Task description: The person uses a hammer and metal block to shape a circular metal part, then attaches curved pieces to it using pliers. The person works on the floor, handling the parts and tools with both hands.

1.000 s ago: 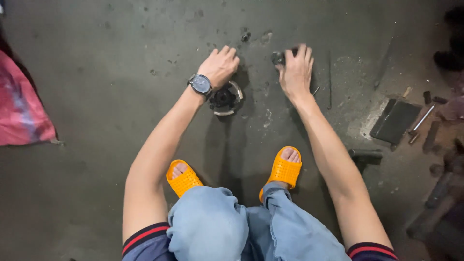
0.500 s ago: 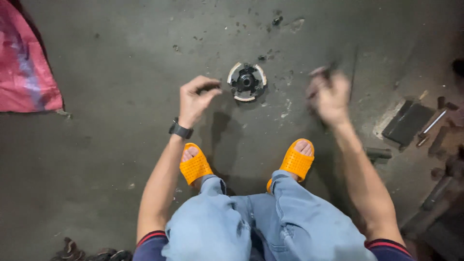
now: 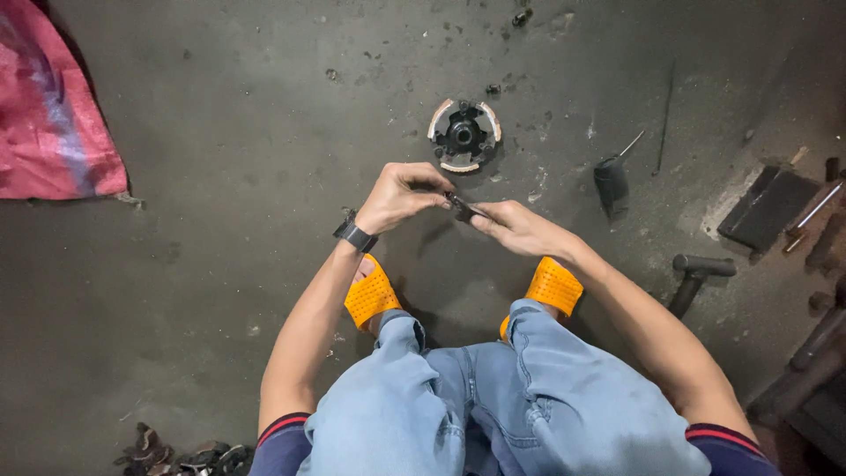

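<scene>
Head view, the only one we have. We see both hands meeting just above the concrete floor (image 3: pixel 220 291), in front of the knees. The left hand (image 3: pixel 401 196) has its grip pinched on one end of a small dark metal part (image 3: pixel 462 208); the right hand (image 3: pixel 520 231) has its fingers closed on the other end, so the part sits between the two hands, off the floor. We cannot tell what the part is; it is too small and half covered.

Just beyond the hands lies a round clutch-like assembly (image 3: pixel 464 134), dark hub with pale shoes round the rim, flat on the floor and untouched. We judge the small part belongs to it and is off it now; any refitting is not yet done.

To the right: a dark short-handled tool (image 3: pixel 612 181), a black flat block (image 3: pixel 767 206), a T-handle wrench (image 3: pixel 696 271). Far left, a red sack (image 3: pixel 48 123). Orange sandals (image 3: pixel 372 293) on both feet, a wristwatch (image 3: pixel 355 235) on the left wrist.
</scene>
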